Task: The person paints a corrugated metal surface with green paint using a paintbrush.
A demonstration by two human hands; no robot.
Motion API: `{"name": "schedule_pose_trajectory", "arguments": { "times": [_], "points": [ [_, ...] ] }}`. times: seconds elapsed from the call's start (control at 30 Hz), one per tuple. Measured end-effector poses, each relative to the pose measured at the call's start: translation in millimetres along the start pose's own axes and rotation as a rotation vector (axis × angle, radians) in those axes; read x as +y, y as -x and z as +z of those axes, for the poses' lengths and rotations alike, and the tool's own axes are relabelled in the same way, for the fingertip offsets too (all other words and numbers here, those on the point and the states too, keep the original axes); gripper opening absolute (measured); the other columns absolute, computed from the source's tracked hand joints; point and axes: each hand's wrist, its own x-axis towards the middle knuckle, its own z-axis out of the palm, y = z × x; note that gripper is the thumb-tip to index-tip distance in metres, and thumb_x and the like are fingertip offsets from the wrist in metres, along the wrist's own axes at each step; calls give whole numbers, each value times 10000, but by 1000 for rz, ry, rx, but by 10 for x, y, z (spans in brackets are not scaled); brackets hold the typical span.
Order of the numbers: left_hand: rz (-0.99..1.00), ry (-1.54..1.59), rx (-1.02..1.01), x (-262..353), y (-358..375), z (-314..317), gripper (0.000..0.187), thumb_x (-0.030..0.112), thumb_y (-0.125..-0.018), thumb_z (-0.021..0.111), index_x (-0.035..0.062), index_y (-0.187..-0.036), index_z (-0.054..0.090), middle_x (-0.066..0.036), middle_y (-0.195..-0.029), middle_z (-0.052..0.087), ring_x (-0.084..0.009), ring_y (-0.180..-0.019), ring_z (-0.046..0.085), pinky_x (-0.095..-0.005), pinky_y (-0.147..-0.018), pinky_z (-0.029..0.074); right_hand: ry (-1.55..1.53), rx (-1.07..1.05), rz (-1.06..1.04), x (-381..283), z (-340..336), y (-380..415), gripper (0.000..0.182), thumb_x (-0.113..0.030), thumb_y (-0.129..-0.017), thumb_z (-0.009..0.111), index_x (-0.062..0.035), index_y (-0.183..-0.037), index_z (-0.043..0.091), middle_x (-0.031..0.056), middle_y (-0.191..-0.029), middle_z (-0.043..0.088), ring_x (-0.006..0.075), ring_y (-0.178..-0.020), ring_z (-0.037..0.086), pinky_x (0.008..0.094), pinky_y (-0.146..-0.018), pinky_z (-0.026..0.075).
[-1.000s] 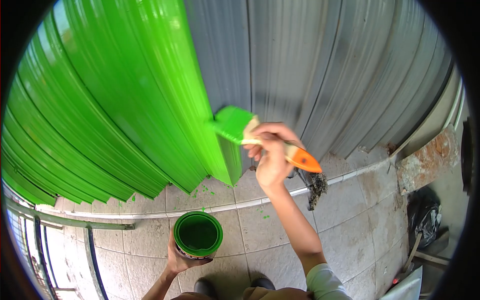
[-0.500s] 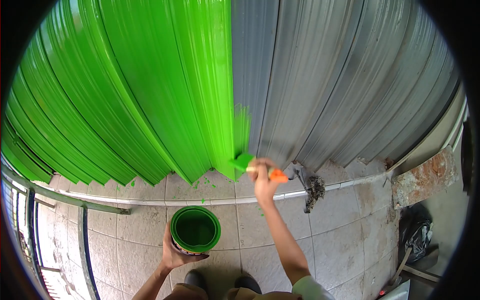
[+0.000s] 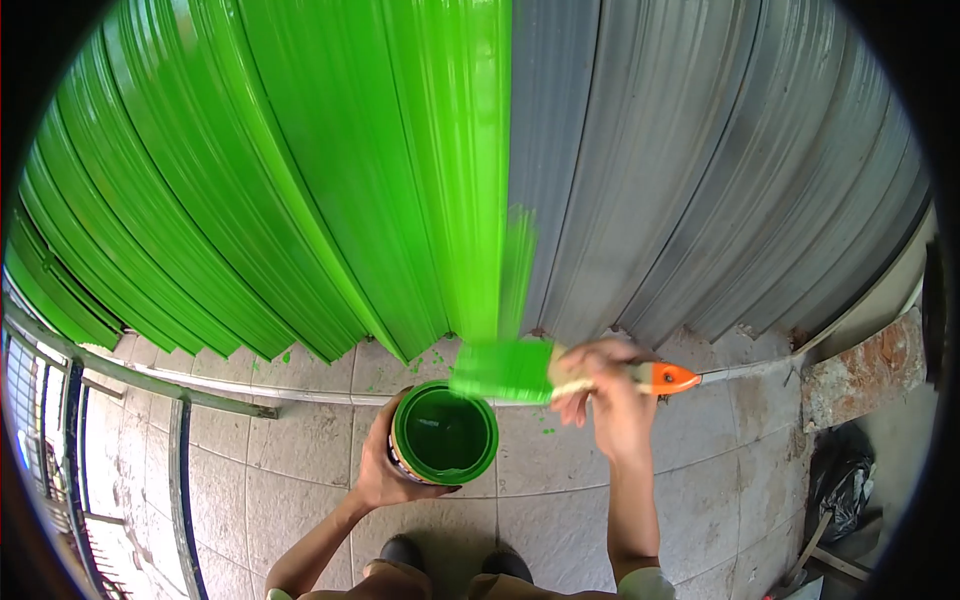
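My left hand is wrapped round the side of a paint can, which is open at the top and holds dark green paint. In my right hand is a paintbrush with an orange handle tip. Its wide green-coated bristles point left, just above and beside the can's rim, slightly blurred by motion. Ahead stands a corrugated metal shutter, bright green on the left and bare grey on the right. A short fresh green strip lies low on the grey part beside the boundary.
Tiled floor with green drips runs along the shutter's foot. A metal railing stands at left. On the right are a rusty, worn slab, a black plastic bag and wooden sticks.
The brush has come away from the shutter's lower edge, back and to the right, and is now beside the can. The can has shifted right and slightly up in view.
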Motion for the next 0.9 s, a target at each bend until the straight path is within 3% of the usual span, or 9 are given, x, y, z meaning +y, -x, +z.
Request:
{"name": "schedule_pose_trajectory", "arguments": {
  "times": [0.13, 0.27, 0.3, 0.4, 0.53, 0.63, 0.73, 0.83, 0.9],
  "points": [
    [230, -389, 28, 61, -148, -47, 1109, 308, -443, 916, 9, -1354, 357, -192, -1309, 498, -374, -1212, 484, -463, -1024, 366, 315, -113, 133, 110, 157, 184, 227, -170, -907, 624, 15, -788, 681, 74, -680, 681, 84, -492, 585, 220, -426, 424],
    [450, -530, 33, 127, -301, -65, 997, 302, -484, 877, 26, -1322, 413, -161, -1316, 497, -375, -1221, 465, -501, -1025, 336, 582, -227, -118, 251, 263, 178, 237, -196, -880, 674, -4, -741, 677, 19, -567, 643, 93, -428, 553, 232, -423, 415],
    [457, -524, 48, 168, -327, -57, 945, 298, -506, 859, 37, -1309, 435, -148, -1311, 506, -362, -1219, 468, -506, -1027, 332, 605, -192, -169, 323, 294, 181, 257, -221, -874, 680, -21, -713, 662, 29, -515, 598, 144, -382, 523, 252, -414, 410],
    [498, -576, 29, 189, -391, -72, 920, 294, -514, 853, 47, -1301, 446, -143, -1310, 510, -361, -1220, 468, -506, -1031, 328, 782, -248, -134, 342, 298, 201, 238, -197, -861, 699, 19, -763, 681, 53, -586, 660, 81, -488, 591, 231, -469, 442],
    [517, -566, 25, 201, -398, -88, 906, 293, -520, 848, 53, -1298, 452, -139, -1314, 509, -359, -1218, 470, -506, -1032, 327, 926, -274, -219, 325, 322, 221, 243, -211, -859, 701, 6, -752, 680, 59, -573, 655, 97, -493, 607, 233, -491, 462],
    [511, -551, 25, 197, -389, -95, 915, 293, -517, 851, 51, -1302, 446, -141, -1316, 507, -361, -1219, 470, -506, -1033, 325, 950, -289, -150, 279, 342, 212, 243, -200, -865, 692, 17, -756, 677, 64, -606, 671, 89, -524, 616, 229, -511, 466],
    [493, -529, 33, 178, -366, -107, 930, 297, -514, 855, 46, -1306, 439, -146, -1317, 505, -363, -1222, 468, -508, -1033, 325, 681, -183, -137, 238, 361, 247, 246, -185, -876, 679, 32, -760, 675, 74, -640, 682, 75, -546, 609, 233, -513, 460],
    [475, -521, 39, 169, -333, -113, 949, 301, -506, 863, 40, -1310, 432, -155, -1315, 503, -366, -1222, 467, -509, -1028, 328, 744, -222, -28, 228, 338, 238, 228, -176, -889, 664, 32, -798, 680, 57, -695, 692, 72, -585, 612, 227, -522, 459],
    [469, -525, 38, 155, -318, -120, 965, 298, -498, 869, 34, -1313, 425, -163, -1311, 503, -368, -1220, 467, -507, -1022, 333, 574, -190, -32, 287, 304, 253, 197, -172, -888, 660, 14, -823, 659, 49, -641, 663, 83, -521, 584, 232, -494, 443]
  ]
}}
